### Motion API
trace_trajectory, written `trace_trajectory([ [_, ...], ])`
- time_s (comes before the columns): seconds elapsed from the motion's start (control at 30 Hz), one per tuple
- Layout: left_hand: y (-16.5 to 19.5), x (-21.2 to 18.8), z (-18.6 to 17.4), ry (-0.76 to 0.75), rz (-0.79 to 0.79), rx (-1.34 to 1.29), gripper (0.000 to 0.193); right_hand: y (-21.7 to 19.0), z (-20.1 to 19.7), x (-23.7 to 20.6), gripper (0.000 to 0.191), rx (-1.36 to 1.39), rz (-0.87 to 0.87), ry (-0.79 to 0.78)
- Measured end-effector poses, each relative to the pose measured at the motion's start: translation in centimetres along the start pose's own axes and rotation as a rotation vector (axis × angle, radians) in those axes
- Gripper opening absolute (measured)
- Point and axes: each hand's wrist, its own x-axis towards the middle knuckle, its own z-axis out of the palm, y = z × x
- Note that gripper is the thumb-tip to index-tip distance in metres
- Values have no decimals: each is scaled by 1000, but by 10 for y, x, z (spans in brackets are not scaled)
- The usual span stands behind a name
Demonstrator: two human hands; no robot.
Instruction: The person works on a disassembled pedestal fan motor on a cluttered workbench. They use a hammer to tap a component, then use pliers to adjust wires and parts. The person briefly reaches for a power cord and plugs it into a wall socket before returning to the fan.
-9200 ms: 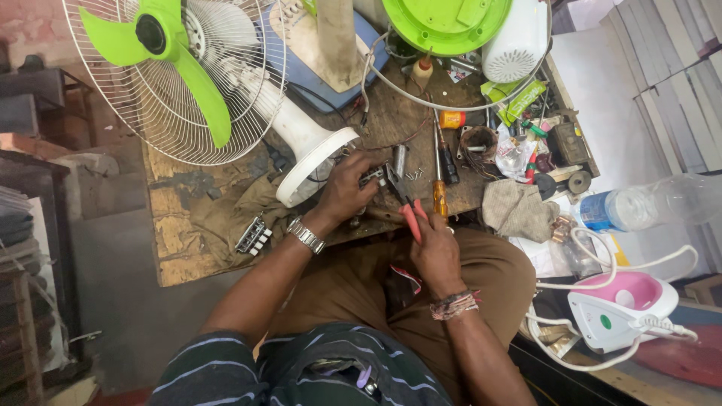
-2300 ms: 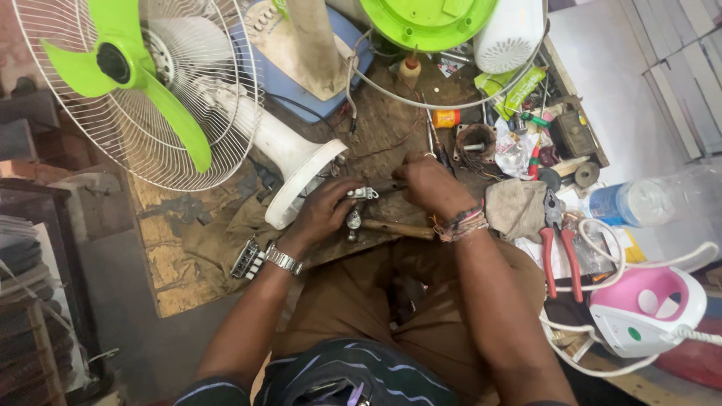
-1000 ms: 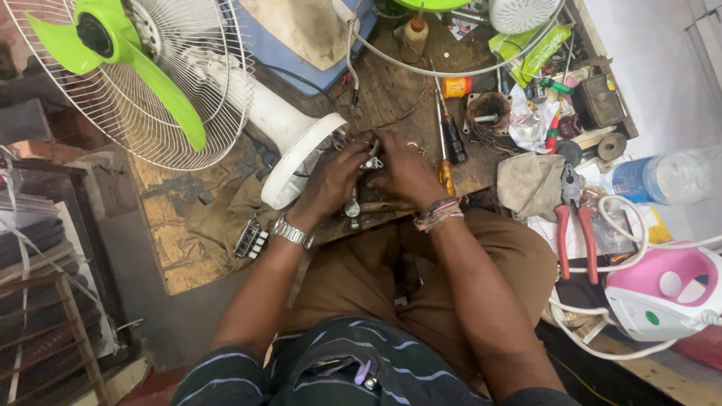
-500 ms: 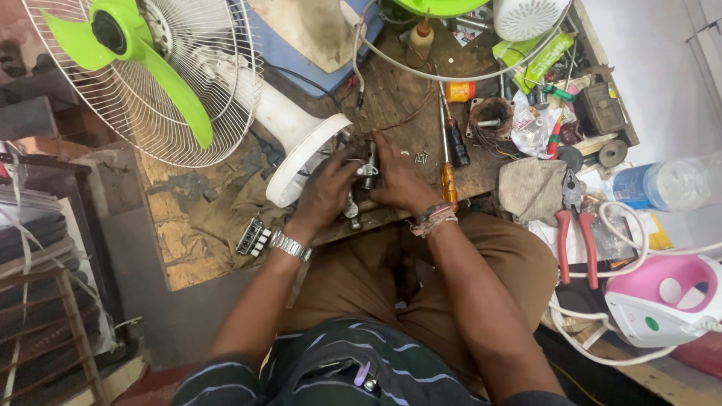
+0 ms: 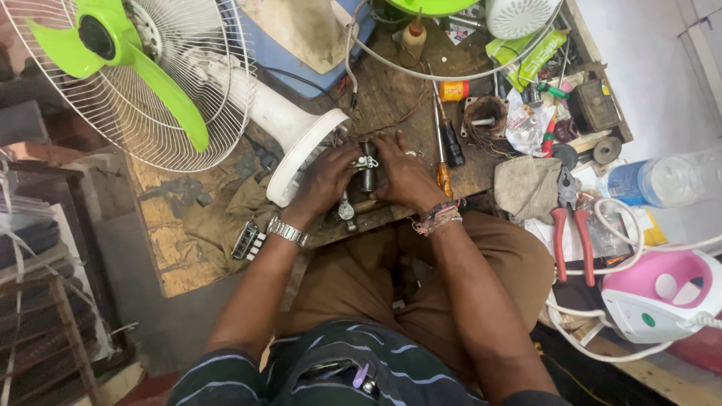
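1. Head view: two hands are meeting over one small metal part [image 5: 367,167] on the worn wooden bench [image 5: 391,98]; the left hand [image 5: 325,180] and right hand [image 5: 406,174] are both curling closed around it
2. One white wire-caged fan [image 5: 143,83] with green blades is lying beside them, two screwdrivers [image 5: 445,154] are resting just right, and one pair of red-handled pliers [image 5: 568,233] is sitting farther right

A worn wooden workbench [image 5: 173,256] under daylight; grey floor [image 5: 143,316] below; a wooden rack [image 5: 45,331] stands just beside it.
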Motion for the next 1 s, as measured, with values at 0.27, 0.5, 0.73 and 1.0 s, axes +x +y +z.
trace_trajectory([
  [0.27,6,1,0,20,-10,6,37,-7,13,2,116,1,-121,128],
  [0.5,21,1,-8,38,-83,-10,40,4,19,-2,114,143,-47,188],
  [0.73,24,3,-16,-9,-139,-32,39,31,28,5,27,5,123,370],
  [1.0,27,5,-7,31,-170,-9,37,20,33,2,26,110,406,301],
])
